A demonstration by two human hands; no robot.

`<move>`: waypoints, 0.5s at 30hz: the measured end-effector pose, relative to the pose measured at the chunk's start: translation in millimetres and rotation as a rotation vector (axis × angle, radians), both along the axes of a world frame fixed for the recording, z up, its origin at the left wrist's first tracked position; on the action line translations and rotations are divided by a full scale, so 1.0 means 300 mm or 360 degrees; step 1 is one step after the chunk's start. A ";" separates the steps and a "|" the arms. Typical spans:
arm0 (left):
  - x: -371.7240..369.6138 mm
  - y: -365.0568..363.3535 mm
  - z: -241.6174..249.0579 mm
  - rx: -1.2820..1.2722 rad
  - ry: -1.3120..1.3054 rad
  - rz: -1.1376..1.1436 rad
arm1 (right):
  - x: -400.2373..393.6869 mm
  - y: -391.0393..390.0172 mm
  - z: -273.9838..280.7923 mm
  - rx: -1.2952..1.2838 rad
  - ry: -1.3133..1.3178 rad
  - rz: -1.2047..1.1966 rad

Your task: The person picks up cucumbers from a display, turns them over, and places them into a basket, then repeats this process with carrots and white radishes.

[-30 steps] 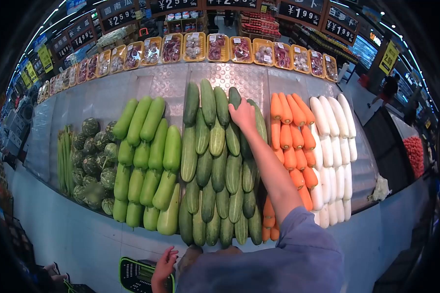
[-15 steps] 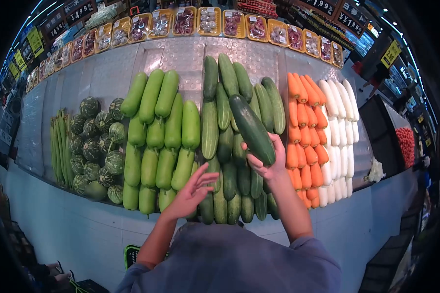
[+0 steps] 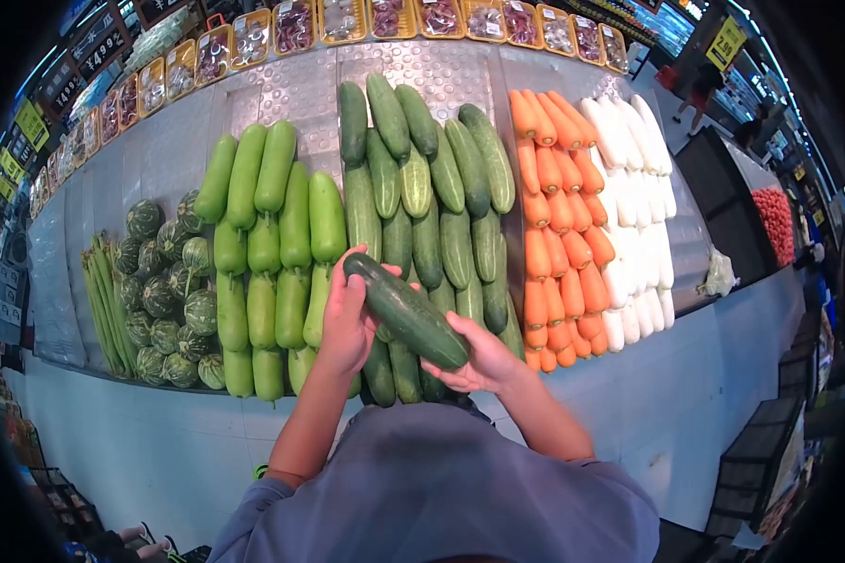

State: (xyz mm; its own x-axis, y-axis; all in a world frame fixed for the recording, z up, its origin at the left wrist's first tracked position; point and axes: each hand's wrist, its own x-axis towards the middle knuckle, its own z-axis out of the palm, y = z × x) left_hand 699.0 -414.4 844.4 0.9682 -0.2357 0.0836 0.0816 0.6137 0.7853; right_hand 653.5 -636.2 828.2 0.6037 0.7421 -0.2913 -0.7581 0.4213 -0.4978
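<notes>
A large dark green cucumber [image 3: 406, 312] is held in front of me, slanting down from upper left to lower right. My left hand [image 3: 346, 317] is closed around its upper end, thumb on the near side. The lower end rests in my right hand [image 3: 483, 358], with the thumb on top and fingers underneath. Behind and below it lies a stack of similar cucumbers [image 3: 456, 246], partly covered by my hands. Left of that stack are pale green gourds [image 3: 293, 244], close to my left hand. Rows of carrots [image 3: 563, 220] lie to the right, beyond my right hand.
White radishes [image 3: 637, 225] lie right of the carrots. Small striped pumpkins [image 3: 160, 298] and long green stalks [image 3: 106, 305] fill the left side. Wrapped yellow trays [image 3: 343, 21] line the back of the metal display [image 3: 296, 89]. A crumpled plastic bag [image 3: 715, 272] sits at the right edge.
The cucumber has come down and left, nearer my body. My left hand, spread and apart from it before, now grips its upper end. The view has shifted to the right.
</notes>
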 end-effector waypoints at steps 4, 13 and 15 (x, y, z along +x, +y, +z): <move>-0.017 -0.055 0.012 0.0114 -0.0015 0.0039 | -0.036 0.003 0.045 -0.0185 -0.0383 -0.0103; -0.087 -0.164 -0.078 0.0833 -0.0274 -0.0166 | 0.029 -0.044 -0.004 -0.0611 -0.0912 -0.0278; -0.091 -0.157 -0.087 0.0936 -0.0273 -0.0171 | 0.054 -0.058 -0.009 -0.0757 -0.0970 -0.0463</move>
